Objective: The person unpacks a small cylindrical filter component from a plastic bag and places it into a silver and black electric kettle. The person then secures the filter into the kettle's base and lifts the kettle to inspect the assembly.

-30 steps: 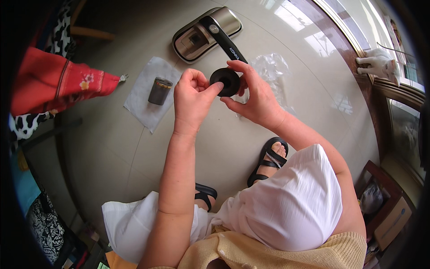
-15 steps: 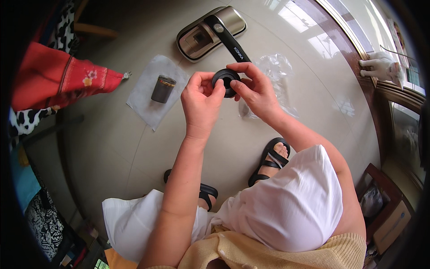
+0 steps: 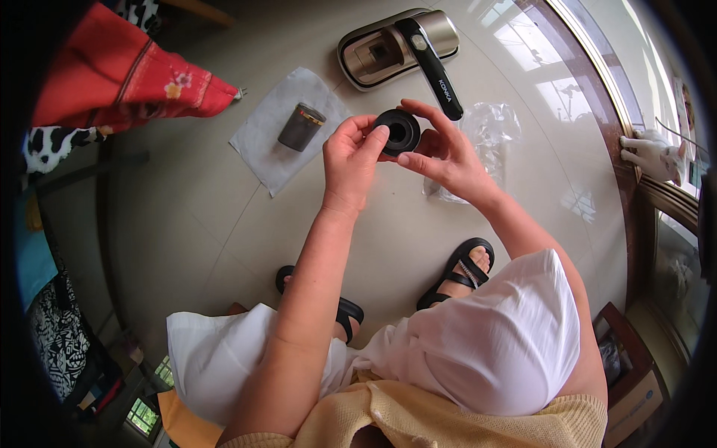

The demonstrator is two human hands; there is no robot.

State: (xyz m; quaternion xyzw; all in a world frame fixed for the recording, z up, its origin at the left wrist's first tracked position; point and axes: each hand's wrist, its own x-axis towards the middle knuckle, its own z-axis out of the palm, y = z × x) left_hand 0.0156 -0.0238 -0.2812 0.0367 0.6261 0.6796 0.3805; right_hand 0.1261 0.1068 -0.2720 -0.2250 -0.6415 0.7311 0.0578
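Above the floor my left hand (image 3: 349,168) pinches a black round part (image 3: 409,125) with a hole in its middle, thumb on its face. My right hand (image 3: 450,160) spans the same part from the other side, index finger at its top rim and thumb at its lower rim. Behind them, on the floor, lies a bronze-and-black handheld vacuum cleaner (image 3: 373,58) with a long black handle. To the left a dark grey cup-shaped piece (image 3: 300,128) with a gold band rests on a white sheet (image 3: 258,142).
A crumpled clear plastic bag (image 3: 489,134) lies on the tiled floor just right of my right hand. Red flowered cloth (image 3: 149,75) hangs at the upper left. A white cat (image 3: 657,155) is by the door frame at the right. My sandalled feet (image 3: 459,272) are below my hands.
The view has shifted, so the floor things sit further right. The black part is turned to show more of its hole, and my right thumb has moved from its face to its lower rim.
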